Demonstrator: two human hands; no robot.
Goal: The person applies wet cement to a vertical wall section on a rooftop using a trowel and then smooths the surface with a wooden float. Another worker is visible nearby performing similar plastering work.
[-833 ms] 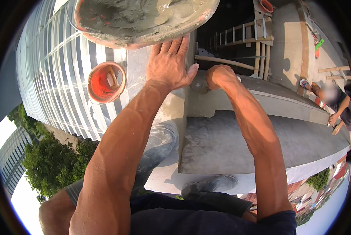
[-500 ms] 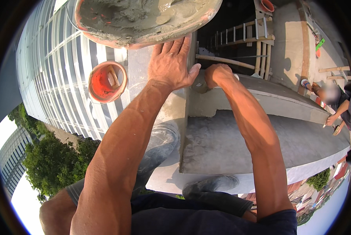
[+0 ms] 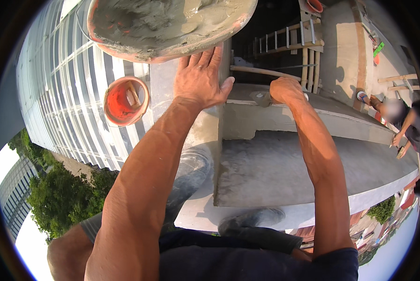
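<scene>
My left hand (image 3: 198, 79) lies flat on the top of the wall (image 3: 165, 79), fingers stretched out and thumb apart. Its fingertips reach the rim of a wide basin (image 3: 149, 57) filled with wet grey mortar (image 3: 172, 25). My right hand (image 3: 287, 90) is closed around a trowel, most of whose handle the fist hides. The trowel's grey, mortar-smeared blade (image 3: 260, 98) shows left of the fist, against the top of the narrow concrete ledge (image 3: 322, 122).
An orange bucket (image 3: 146, 96) with a wooden piece inside stands left of the wall. A bamboo scaffold (image 3: 310, 70) and ladder (image 3: 275, 42) rise beyond the ledge. A lower concrete slab (image 3: 275, 173) lies nearer me. Another person (image 3: 406, 119) works at the far right.
My right hand has moved right along the ledge with the trowel, uncovering more of the blade. My left hand stays flat on the wall. The view has shifted slightly.
</scene>
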